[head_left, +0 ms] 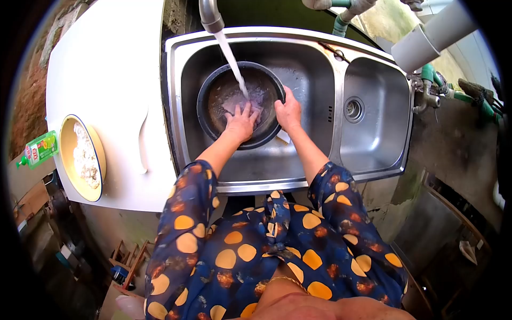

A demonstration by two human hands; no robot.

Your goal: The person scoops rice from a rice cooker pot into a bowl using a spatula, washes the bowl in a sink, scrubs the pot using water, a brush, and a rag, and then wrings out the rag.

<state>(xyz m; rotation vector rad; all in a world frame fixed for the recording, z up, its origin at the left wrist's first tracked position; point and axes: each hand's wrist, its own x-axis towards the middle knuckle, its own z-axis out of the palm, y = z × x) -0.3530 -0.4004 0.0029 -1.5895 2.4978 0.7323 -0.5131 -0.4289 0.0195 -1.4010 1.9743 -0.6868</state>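
Observation:
A dark round basin sits in the large left bowl of the steel sink. From the faucet, a stream of water pours into it and churns the water inside. My left hand reaches into the basin with its fingers spread, the tips near where the stream lands. Whatever lies under the foaming water there is hard to make out. At the basin's right rim my right hand is closed on the edge, thumb toward the inside.
On the white counter to the left stands a yellow bowl with whitish contents, beside a green soap bottle. The smaller sink bowl has a drain. Pipes jut in at upper right.

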